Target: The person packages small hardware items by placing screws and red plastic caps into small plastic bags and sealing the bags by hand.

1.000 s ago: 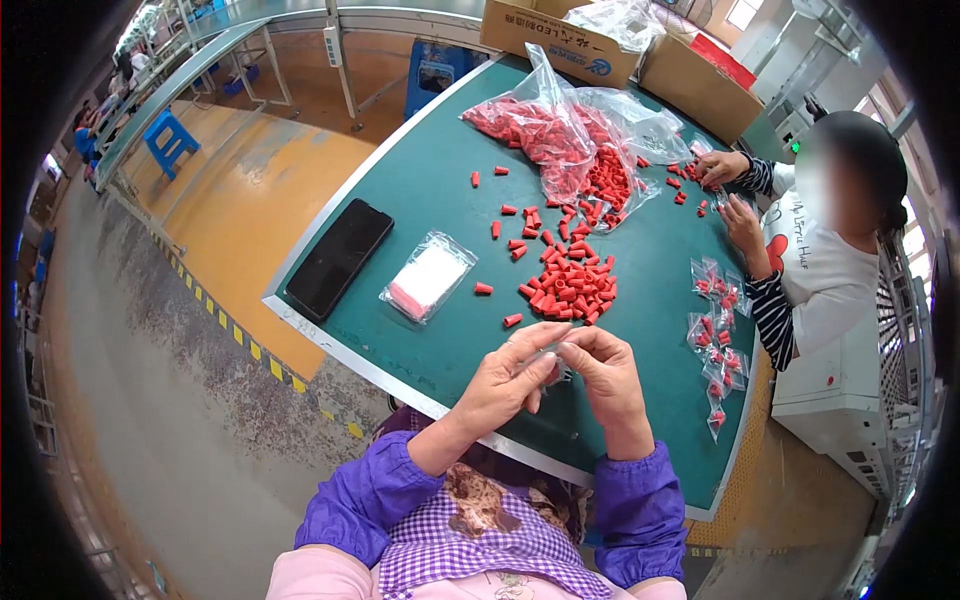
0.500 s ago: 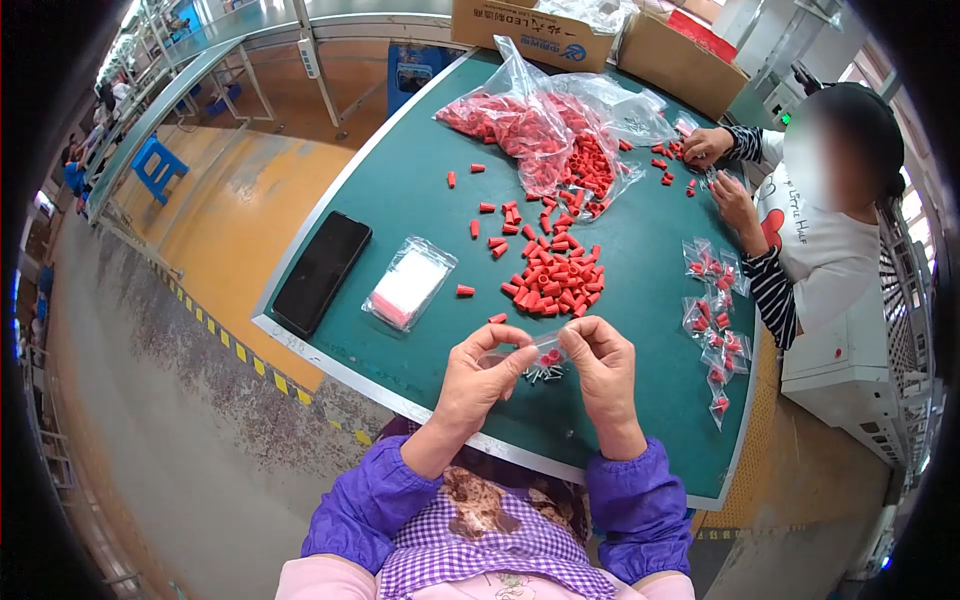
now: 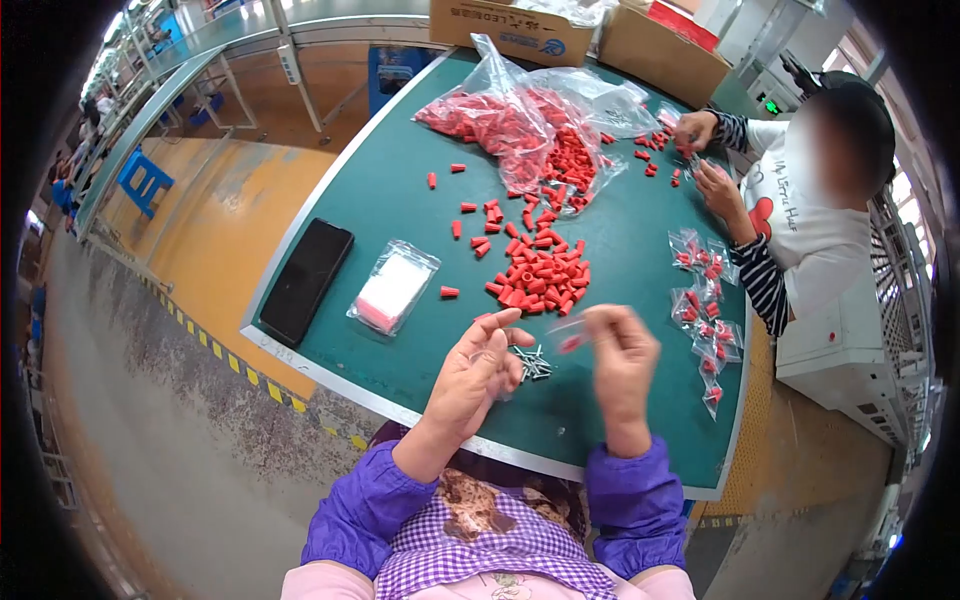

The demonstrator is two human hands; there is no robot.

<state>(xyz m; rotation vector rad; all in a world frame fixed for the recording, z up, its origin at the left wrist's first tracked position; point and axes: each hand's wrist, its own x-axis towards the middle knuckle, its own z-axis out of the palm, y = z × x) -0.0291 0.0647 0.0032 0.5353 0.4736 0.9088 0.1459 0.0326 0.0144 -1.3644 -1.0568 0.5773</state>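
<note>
Two bare hands work above a green table (image 3: 400, 372), the forearms in purple sleeves (image 3: 640, 505). Right hand (image 3: 622, 362), blurred: thumb and fingers are pinched on a small clear bag (image 3: 567, 338), which juts toward the opposite hand and shows red inside. Left hand (image 3: 460, 388): the palm faces inward with fingers partly curled; clear film (image 3: 490, 370) shows at them, but whether they grip it cannot be told. Slender metal pieces (image 3: 536, 365) lie in a loose cluster on the tabletop, between the hands. Beyond them, a heap of red caps (image 3: 540, 280) trails back to a large clear bag (image 3: 500, 120) filled with similar caps. Left of the heap, a flat clear packet (image 3: 398, 285) with white and pink contents lies beside a black phone (image 3: 307, 280). On the right, filled little bags (image 3: 711, 332) lie bunched in a line, red pieces inside. Farther along that side, a co-worker's hands (image 3: 718, 192) are near scattered red caps. Cardboard boxes (image 3: 660, 52) stand at the far end.
</note>
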